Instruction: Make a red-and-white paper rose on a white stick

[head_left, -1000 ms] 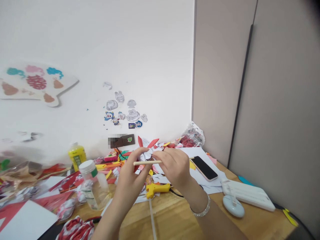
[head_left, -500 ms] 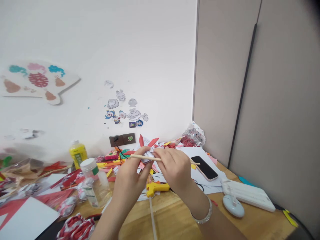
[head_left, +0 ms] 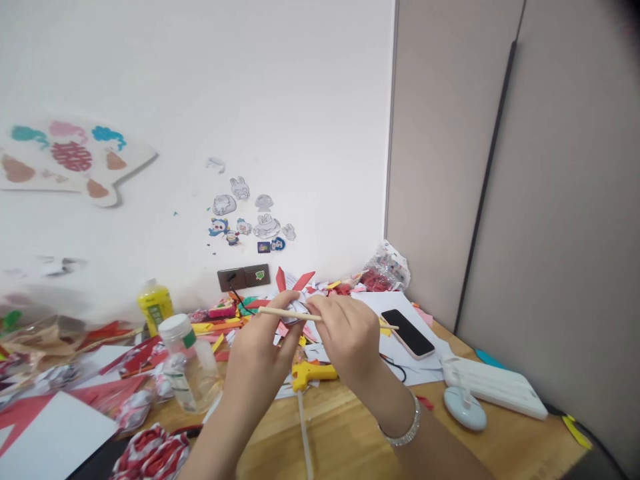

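Observation:
My left hand (head_left: pixel 263 347) pinches a small white paper piece (head_left: pixel 296 310) between thumb and fingers. Red pointed strips (head_left: pixel 303 281) stick up just behind it. My right hand (head_left: pixel 347 333) has its fingers closed at the right side of the same paper and round a thin wooden stick (head_left: pixel 290 314), which runs nearly level across both hands. The stick's thin end shows right of my right hand. Below the hands a yellow glue gun (head_left: pixel 314 373) lies on the table, a pale glue stick (head_left: pixel 304 433) extending toward me. My fingers hide part of the paper.
A clear jar (head_left: pixel 183 367) and a yellow bottle (head_left: pixel 155 307) stand at the left. At the right are a phone (head_left: pixel 409 333) on white sheets and a white device (head_left: pixel 495 385). Paper scraps cover the back of the wooden table (head_left: pixel 520 447).
The view has shifted slightly. Both hands keep their grip, with the paper and stick in almost the same position.

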### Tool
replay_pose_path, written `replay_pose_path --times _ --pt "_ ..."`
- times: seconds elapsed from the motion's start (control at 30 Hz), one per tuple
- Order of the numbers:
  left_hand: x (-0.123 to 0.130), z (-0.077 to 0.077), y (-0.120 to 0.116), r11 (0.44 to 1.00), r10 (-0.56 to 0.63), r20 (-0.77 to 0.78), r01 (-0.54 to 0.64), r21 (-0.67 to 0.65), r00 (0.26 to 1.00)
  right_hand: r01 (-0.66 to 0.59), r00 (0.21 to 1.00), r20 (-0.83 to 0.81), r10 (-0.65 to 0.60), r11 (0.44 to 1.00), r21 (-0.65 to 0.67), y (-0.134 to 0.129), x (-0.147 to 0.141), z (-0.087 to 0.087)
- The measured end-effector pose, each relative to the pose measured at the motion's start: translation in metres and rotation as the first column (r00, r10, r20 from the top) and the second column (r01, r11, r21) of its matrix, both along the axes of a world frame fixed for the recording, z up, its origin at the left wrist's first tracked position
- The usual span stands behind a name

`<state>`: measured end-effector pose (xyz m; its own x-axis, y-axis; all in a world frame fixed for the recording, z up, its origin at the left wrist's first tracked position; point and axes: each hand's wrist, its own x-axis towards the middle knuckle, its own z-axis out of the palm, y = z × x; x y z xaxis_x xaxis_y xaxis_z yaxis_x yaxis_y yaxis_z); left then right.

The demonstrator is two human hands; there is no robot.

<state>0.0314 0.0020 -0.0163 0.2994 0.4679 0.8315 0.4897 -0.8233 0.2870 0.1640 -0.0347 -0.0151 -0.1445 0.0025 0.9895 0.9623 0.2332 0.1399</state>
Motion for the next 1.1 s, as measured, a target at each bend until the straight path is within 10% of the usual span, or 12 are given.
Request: replay_pose_path --times 1.1 --pt "0.0010 0.0032 -0.0005 0.961 -0.174 0.155 0.202 -0.191 0.973 -0.033 0.999 0.030 0.034 0.999 -0.038 0.0078 0.0044 -0.0052"
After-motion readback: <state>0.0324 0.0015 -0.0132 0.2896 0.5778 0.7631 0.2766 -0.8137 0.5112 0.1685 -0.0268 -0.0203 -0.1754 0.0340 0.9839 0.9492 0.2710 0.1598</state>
